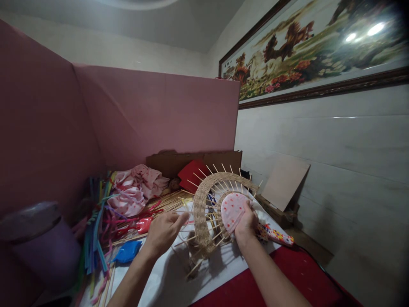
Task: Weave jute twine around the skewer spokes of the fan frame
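A half-woven hand fan point(200, 209) is tilted up above the white sheet. Thin wooden sticks radiate from it, with a broad band of tan twine woven across them. Its middle is a pink pad with red dots point(232, 209), gripped at the right side by my right hand point(246, 224), thumb on the front. The handle point(277, 235), wrapped in flowered cloth, points to the lower right. My left hand point(166, 232) is closed just left of the woven band, thumb against curled fingers. Whatever may be between those fingers is too fine to make out. Loose twine point(194, 251) hangs below the fan.
On the left lie crumpled pink cloth point(137, 187), coloured pipe cleaners point(94, 230), a blue packet point(128, 251) and several thin sticks point(172, 202). A purple bin point(47, 251) stands far left. Behind are red card point(191, 175), cardboard point(162, 164) and a pink partition point(159, 115).
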Tool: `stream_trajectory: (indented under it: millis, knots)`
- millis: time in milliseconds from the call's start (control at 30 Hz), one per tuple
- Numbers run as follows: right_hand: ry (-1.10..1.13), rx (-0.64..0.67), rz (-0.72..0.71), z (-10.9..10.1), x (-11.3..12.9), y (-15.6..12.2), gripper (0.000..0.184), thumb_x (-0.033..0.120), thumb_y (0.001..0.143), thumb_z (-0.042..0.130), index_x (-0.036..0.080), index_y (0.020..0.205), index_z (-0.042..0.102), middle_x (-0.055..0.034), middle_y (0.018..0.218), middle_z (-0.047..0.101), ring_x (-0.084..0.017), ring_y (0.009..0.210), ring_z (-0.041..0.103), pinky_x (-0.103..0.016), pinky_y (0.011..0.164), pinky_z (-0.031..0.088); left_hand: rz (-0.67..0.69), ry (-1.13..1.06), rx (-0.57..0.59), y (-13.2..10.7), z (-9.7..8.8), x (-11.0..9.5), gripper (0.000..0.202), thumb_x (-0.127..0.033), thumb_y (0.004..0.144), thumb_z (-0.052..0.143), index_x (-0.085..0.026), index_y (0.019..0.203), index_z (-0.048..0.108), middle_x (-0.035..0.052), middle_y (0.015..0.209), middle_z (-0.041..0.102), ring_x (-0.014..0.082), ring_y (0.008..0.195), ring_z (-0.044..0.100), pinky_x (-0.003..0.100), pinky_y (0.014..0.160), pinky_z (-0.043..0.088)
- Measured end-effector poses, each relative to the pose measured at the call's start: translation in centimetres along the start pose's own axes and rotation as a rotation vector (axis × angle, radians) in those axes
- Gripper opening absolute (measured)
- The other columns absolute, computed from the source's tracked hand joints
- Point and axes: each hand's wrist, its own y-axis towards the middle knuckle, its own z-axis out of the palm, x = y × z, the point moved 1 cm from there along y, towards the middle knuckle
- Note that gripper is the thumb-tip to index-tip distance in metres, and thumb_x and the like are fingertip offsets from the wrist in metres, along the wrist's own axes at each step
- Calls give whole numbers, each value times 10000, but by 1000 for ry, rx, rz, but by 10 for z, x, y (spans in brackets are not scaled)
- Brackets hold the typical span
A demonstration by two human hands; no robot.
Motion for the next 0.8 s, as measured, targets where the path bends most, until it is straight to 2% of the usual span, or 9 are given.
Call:
stream_trajectory:
  millis: [100,167,233,367,467,567,800]
  knots:
    - [4,-2,-24,1,5,-5,353,462,621,589,188,837,537,8,695,613,-171,658,595,-319,618,491,58,200,-69,-3,-1,-6,573,-583,801,274,-214,600,664,41,627,551,170,609,486,248,536,218]
    - [5,-11,-43,1,7,-7,332,451,620,596,198,826,528,19,700,605,-161,653,593,-304,611,489,65,216,-91,-4,-2,-8,547,-582,800,284,-231,644,674,38,659,559,165,616,483,247,535,206]
    - [4,-23,-53,1,7,-7,310,440,623,598,204,809,521,29,685,596,-152,639,587,-296,606,487,65,195,-99,-5,-1,-9,558,-583,798,288,-212,609,660,40,634,560,161,588,470,250,531,202]
    - [2,-41,-49,2,5,-4,294,431,617,598,203,782,514,35,648,586,-154,621,582,-301,598,488,40,-5,-33,-3,2,-8,594,-596,780,301,-173,534,637,30,484,512,150,503,440,247,511,232]
    - [14,-57,-40,1,0,2,301,432,624,582,192,794,517,16,691,604,-165,661,595,-317,620,495,6,-226,57,-2,7,-7,624,-622,758,299,-155,566,666,28,446,506,155,503,456,244,515,299]
    - [19,-68,-26,-1,-7,9,314,433,629,571,171,799,532,-16,728,626,-183,709,606,-343,651,498,-6,-367,106,-1,9,-5,658,-651,735,304,-139,507,649,25,405,476,155,497,452,249,526,342]
    - [50,23,-49,-6,-19,24,342,469,667,519,171,832,536,-36,739,639,-195,764,608,-345,668,493,34,-485,150,2,7,1,658,-638,749,306,-155,367,535,3,384,396,132,471,438,239,566,355]
